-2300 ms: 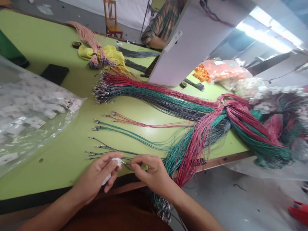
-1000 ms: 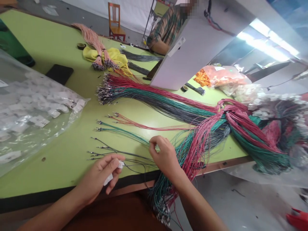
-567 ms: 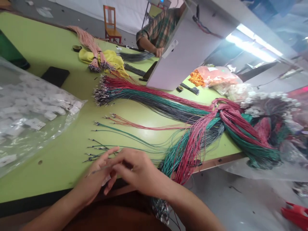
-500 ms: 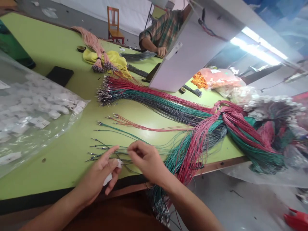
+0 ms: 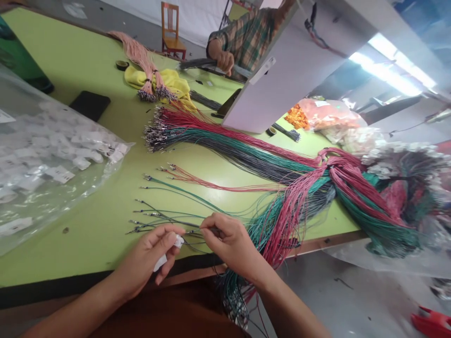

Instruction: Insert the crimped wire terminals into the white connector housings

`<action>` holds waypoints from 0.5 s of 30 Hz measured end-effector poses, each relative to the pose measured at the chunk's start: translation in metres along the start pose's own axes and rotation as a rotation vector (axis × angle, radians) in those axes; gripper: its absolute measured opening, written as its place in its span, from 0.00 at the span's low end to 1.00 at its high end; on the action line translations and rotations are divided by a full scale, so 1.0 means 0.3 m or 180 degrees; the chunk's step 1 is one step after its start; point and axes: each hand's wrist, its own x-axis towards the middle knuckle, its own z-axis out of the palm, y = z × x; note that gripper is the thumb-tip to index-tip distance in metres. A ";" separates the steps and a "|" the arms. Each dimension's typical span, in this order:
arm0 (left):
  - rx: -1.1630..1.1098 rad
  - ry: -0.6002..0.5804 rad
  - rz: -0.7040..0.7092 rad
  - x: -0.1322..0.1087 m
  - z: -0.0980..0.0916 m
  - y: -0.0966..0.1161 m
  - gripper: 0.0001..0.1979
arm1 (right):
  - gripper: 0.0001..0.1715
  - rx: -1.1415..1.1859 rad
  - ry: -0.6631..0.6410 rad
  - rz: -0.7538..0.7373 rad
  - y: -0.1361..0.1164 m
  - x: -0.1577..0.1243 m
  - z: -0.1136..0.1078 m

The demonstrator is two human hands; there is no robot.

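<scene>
My left hand [image 5: 150, 256] is closed around a small white connector housing [image 5: 179, 241] held at the thumb and index finger. Lower in that palm, a second white piece [image 5: 160, 263] shows between the fingers. My right hand [image 5: 230, 241] pinches a dark wire [image 5: 193, 231] whose metal-tipped end points left at the housing, with a small gap between them. Beneath both hands, several loose dark wires [image 5: 165, 216] lie on the table. Green wires [image 5: 176, 190] and red wires [image 5: 197, 182], also metal-tipped, fan out just beyond.
A thick bundle of red, green and black wires [image 5: 225, 145] crosses the green table [image 5: 88, 197]. To the left lies a clear bag [image 5: 66, 183] of white housings. A black phone [image 5: 90, 105] and yellow cloth [image 5: 179, 84] lie farther back. Across the table, a person's hand [image 5: 224, 61] holds dark wires.
My right hand has moved slightly right and now pinches a wire with its tip facing the housing. My left index finger has curled in against the housing. The other person's hand has lifted dark wires.
</scene>
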 end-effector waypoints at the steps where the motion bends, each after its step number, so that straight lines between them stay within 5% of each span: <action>1: 0.0017 0.0003 -0.0008 0.000 0.000 0.000 0.17 | 0.08 0.0001 -0.0017 -0.0006 0.003 -0.001 0.005; 15: 0.0196 0.0100 -0.0031 -0.002 -0.001 -0.004 0.16 | 0.10 0.0319 -0.0291 0.0045 0.014 -0.008 0.032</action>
